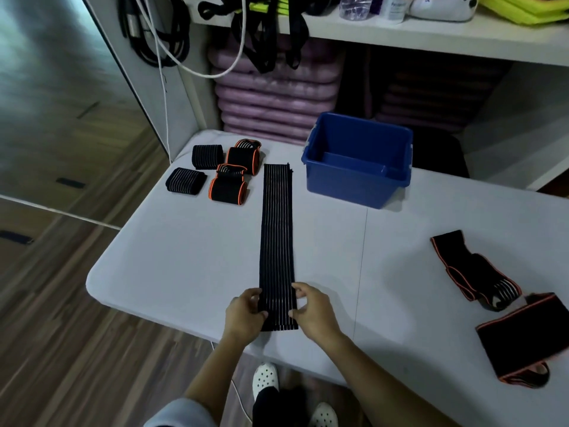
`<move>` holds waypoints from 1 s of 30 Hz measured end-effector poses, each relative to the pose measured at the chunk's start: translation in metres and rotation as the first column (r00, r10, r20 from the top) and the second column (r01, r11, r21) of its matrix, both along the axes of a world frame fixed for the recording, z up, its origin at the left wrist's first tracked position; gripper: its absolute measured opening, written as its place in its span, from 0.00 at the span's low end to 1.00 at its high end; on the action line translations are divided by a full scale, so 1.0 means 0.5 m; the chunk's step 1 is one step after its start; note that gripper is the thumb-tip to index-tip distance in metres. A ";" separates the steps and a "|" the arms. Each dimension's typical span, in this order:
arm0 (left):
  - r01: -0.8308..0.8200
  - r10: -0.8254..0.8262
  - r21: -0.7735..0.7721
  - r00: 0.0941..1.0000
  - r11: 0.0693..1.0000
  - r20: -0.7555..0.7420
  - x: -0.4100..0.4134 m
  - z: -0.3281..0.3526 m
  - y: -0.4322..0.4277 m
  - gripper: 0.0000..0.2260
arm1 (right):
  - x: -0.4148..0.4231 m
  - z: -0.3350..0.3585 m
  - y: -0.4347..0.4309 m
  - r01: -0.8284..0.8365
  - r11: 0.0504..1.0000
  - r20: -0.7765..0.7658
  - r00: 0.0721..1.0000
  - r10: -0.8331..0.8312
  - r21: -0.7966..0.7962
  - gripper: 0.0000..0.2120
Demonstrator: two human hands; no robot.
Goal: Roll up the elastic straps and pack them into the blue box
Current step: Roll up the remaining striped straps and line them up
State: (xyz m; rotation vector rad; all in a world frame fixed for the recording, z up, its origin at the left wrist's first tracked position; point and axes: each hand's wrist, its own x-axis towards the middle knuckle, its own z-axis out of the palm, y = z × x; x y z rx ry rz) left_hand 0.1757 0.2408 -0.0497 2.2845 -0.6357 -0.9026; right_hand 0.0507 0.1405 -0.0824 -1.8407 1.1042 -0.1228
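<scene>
A long black strap with thin white stripes (277, 235) lies flat down the middle of the white table (184, 257), its far end beside the blue box (358, 161). My left hand (244, 314) and my right hand (312, 314) pinch its near end from either side, where a small roll has formed. The blue box stands open at the back of the table and looks empty. Several rolled straps (221, 172), some with orange edges, sit in a group at the far left. Two unrolled black straps with orange edges (474, 272) (526, 340) lie at the right.
Behind the table a shelf unit holds stacked purple mats (277, 97), with black straps and cables (160, 35) hanging above. The table's near edge runs just below my hands. Wooden floor lies to the left. My feet in white shoes (266, 377) are under the table edge.
</scene>
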 end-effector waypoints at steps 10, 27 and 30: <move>0.067 -0.068 0.006 0.997 0.998 0.032 0.003 -0.005 0.006 0.22 | -0.010 -0.002 -0.001 -0.061 0.998 -0.013 0.998 0.061 -0.004 0.30; 0.703 -0.630 0.066 0.585 0.708 0.511 0.024 -0.052 0.056 0.32 | -0.039 0.029 -0.014 -0.611 0.704 -0.222 0.790 0.571 -0.363 0.30; 0.740 -0.638 0.109 0.484 0.664 0.599 0.027 -0.055 0.058 0.29 | -0.044 0.029 -0.015 -0.612 0.680 -0.208 0.785 0.583 -0.404 0.27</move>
